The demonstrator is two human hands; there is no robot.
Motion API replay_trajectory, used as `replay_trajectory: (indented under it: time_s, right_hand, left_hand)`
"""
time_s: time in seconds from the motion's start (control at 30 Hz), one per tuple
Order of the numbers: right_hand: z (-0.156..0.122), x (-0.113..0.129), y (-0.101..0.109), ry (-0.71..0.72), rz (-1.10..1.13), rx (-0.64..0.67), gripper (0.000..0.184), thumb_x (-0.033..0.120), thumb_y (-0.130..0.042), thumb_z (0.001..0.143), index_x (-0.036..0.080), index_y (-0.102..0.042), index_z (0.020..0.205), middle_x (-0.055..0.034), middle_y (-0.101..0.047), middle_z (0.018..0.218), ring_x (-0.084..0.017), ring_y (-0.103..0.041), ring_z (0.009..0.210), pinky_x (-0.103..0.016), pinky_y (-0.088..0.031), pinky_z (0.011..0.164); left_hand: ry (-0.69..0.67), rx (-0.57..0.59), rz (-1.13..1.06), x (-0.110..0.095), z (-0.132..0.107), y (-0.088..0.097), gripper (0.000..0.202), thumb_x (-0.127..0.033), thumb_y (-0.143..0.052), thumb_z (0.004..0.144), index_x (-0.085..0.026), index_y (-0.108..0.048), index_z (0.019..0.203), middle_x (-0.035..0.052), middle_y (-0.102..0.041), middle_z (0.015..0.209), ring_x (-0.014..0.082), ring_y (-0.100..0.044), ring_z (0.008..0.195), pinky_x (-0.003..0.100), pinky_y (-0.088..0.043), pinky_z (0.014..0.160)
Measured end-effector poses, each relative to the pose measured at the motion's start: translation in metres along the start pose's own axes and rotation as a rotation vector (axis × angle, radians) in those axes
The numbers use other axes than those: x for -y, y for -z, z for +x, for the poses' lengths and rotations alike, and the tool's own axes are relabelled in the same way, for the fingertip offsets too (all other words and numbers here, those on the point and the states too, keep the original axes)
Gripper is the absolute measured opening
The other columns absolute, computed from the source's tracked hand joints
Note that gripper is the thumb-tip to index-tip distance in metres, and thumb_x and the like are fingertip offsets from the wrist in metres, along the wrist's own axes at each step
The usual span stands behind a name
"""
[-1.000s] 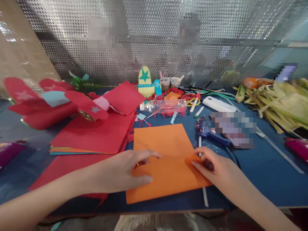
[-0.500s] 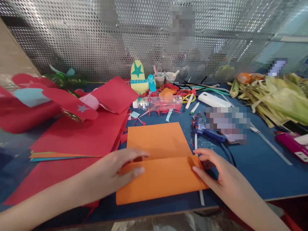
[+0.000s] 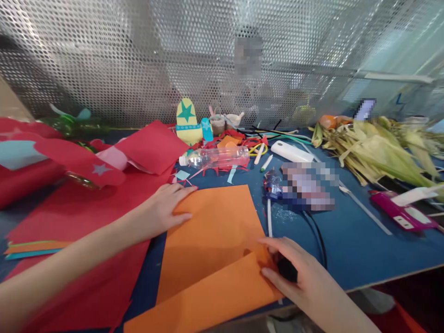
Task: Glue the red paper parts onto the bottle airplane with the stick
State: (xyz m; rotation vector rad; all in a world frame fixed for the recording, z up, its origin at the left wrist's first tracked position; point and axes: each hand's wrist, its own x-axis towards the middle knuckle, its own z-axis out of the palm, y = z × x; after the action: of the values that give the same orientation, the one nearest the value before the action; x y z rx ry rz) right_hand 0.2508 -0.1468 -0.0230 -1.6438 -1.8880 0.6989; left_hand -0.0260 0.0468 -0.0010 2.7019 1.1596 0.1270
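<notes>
A sheet of orange paper [image 3: 215, 231] lies on the blue table in front of me. Its near part is folded over into a slanting flap [image 3: 204, 296], and the flap's left end reaches the table's front edge. My left hand [image 3: 168, 208] rests at the sheet's upper left corner, thumb and fingers apart on the paper. At the right end of the flap, my right hand [image 3: 294, 270] holds the paper's edge with the thumb on top; its other fingertips are partly hidden.
Red paper sheets [image 3: 86, 286] and red cut-outs lie left. Behind the orange sheet are a clear plastic bottle [image 3: 218, 158] and paper scraps. A blue glue gun [image 3: 274, 187], a white stick [image 3: 269, 217], a black cord [image 3: 321, 240], corn husks [image 3: 374, 143] and a magenta power strip [image 3: 402, 210] lie right.
My left hand has moved from the fold up to the sheet's far left corner. The flap has opened out on the left and now slants. My right hand stays at its right end.
</notes>
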Motion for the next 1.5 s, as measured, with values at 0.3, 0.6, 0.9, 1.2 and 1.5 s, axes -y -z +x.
replay_trajectory:
  time_s: [0.3,0.6,0.9,1.2,1.5]
  right_hand:
    - [0.000,0.017,0.020,0.098,0.063,-0.014,0.005,0.020,-0.055,0.089,0.024,-0.056,0.091,-0.0001,-0.063,0.083,-0.013,-0.064,0.077,-0.021,-0.052,0.068]
    - [0.056,0.018,0.026,0.333,-0.116,0.082,0.013,0.012,-0.049,0.089,0.024,-0.053,0.088,-0.0047,-0.069,0.105,-0.018,-0.064,0.103,-0.034,-0.051,0.089]
    - [0.074,0.013,0.020,0.281,-0.291,0.182,0.015,0.017,-0.059,0.080,0.025,-0.055,0.092,-0.0015,-0.072,0.089,-0.019,-0.070,0.078,-0.029,-0.051,0.065]
    - [0.080,0.002,0.003,0.204,-0.330,-0.041,0.018,0.036,-0.047,0.093,0.023,-0.054,0.083,-0.0029,-0.070,0.078,-0.018,-0.068,0.069,-0.028,-0.050,0.058]
    - [0.088,-0.005,-0.011,0.255,-0.483,-0.237,0.029,0.047,-0.037,0.097,0.021,-0.050,0.093,-0.0061,-0.068,0.077,-0.020,-0.066,0.063,-0.029,-0.047,0.053]
  left_hand:
    - [0.027,-0.401,-0.307,-0.017,-0.005,0.045,0.038,-0.035,-0.055,0.085,-0.027,-0.056,0.122,-0.0006,-0.066,0.118,0.0195,-0.063,0.105,0.028,-0.052,0.089]
    - [0.075,-0.638,-0.146,0.005,0.028,0.088,0.044,-0.026,-0.047,0.091,-0.017,-0.043,0.134,-0.0020,-0.055,0.124,0.0136,-0.056,0.101,0.031,-0.046,0.097]
    - [-0.019,-0.234,-0.044,-0.021,-0.032,0.044,0.032,-0.037,-0.041,0.097,-0.017,-0.061,0.111,0.0042,-0.064,0.110,0.0184,-0.058,0.109,0.035,-0.044,0.101]
    - [-0.048,-0.006,-0.220,-0.040,-0.070,-0.006,0.043,-0.040,-0.056,0.089,-0.022,-0.055,0.128,0.0096,-0.067,0.118,0.0243,-0.065,0.106,0.037,-0.053,0.090]
    - [0.205,-0.153,-0.421,-0.022,-0.053,-0.018,0.035,-0.033,-0.058,0.085,-0.025,-0.058,0.119,0.0031,-0.068,0.119,0.0211,-0.065,0.107,0.035,-0.051,0.097]
